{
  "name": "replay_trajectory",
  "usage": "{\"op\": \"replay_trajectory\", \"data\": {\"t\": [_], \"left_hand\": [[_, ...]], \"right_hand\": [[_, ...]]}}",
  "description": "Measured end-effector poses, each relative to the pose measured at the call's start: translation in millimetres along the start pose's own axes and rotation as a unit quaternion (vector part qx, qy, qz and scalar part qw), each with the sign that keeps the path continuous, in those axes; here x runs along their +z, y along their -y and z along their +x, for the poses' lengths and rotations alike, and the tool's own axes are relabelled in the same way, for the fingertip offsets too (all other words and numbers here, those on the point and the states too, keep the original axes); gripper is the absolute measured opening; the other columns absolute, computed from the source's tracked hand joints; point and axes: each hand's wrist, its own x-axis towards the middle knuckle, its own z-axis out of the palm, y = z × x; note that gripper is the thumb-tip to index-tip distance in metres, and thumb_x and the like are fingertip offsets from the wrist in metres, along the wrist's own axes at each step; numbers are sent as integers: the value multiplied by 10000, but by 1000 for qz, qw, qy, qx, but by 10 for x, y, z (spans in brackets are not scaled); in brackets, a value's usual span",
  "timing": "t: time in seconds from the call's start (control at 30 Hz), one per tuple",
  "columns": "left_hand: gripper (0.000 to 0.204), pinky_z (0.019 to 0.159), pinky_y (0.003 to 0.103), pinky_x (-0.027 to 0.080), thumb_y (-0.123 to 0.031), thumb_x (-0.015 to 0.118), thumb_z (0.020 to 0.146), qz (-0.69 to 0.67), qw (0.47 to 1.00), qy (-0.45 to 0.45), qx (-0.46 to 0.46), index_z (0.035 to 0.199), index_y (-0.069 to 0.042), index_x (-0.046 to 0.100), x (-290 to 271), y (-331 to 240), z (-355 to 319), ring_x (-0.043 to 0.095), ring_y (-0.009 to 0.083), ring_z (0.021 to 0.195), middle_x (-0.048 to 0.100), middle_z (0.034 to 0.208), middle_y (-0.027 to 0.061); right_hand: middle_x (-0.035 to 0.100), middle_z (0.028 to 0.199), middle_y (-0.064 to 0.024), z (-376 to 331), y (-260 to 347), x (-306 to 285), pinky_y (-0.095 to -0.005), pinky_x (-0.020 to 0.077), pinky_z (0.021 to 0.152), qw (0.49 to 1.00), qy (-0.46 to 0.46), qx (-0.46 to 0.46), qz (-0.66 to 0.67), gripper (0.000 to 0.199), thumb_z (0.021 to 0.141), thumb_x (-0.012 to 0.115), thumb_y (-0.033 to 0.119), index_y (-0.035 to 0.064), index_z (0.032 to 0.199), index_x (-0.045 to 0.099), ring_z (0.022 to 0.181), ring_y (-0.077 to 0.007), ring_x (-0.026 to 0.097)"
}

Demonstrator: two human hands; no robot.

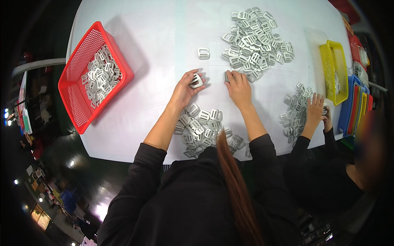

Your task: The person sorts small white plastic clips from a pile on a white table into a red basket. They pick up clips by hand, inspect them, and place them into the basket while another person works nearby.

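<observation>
My left hand point(183, 91) curls its fingers around a pale metal strap buckle point(196, 81), a slotted frame with crossbars. Between the thumb and fingers of my right hand point(239, 91) a second buckle point(226, 76) shows edge-on, partly hidden. Beyond my left hand one buckle point(203, 53) lies alone on the white table. A large heap of loose buckles point(256, 39) spreads past my right hand at the far side. Another buckle pile point(197, 128) sits between my forearms, close to my body; its near edge is hidden by my body and a length of hair.
To the left stands a red perforated basket point(119, 61) partly filled with buckles. At right, a co-worker's hands point(315, 110) handle buckles beside a further pile point(296, 107). A yellow basket point(327, 65) and stacked blue, red and yellow trays point(349, 104) line the right edge.
</observation>
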Motion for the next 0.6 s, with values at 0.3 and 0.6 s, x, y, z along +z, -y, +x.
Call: {"op": "replay_trajectory", "data": {"t": [0.3,0.6], "left_hand": [[396,837,351,502,-282,448,923,-43,998,36,11,1245,-58,395,64,-14,-24,559,201,982,526,1115,97],[306,751,329,563,-126,491,893,-40,998,51,-9,1181,-28,460,-353,-288,-99,595,250,965,568,1038,116]], "right_hand": [[572,759,-139,442,556,103,-402,450,609,897,73,283,333,175,837,548,184,29,786,612,694,-324,564],[548,1022,-71,1358,300,338,-375,504,666,978,162,-130,-17,317,710,560,42,95,1020,597,863,-259,582]]}}
